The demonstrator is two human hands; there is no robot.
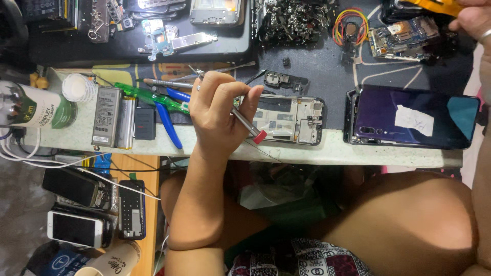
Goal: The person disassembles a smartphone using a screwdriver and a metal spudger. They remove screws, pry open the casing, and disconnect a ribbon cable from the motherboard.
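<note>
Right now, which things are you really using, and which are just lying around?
In use:
left hand
screwdriver
opened phone frame
right hand on yellow part

Lying about:
purple phone
blue pliers
battery
screw pile

The screwdriver [244, 124] has a red cap on silver; at three o'clock lies a purple-to-teal phone back [415, 117] (white sticker), at nine o'clock blue-handled pliers [170, 115] and a green tool [148, 96].

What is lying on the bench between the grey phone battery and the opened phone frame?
In the head view, blue-handled pliers and a green-handled tool lie there, and the left hand holding a red-capped screwdriver is there too.
</note>
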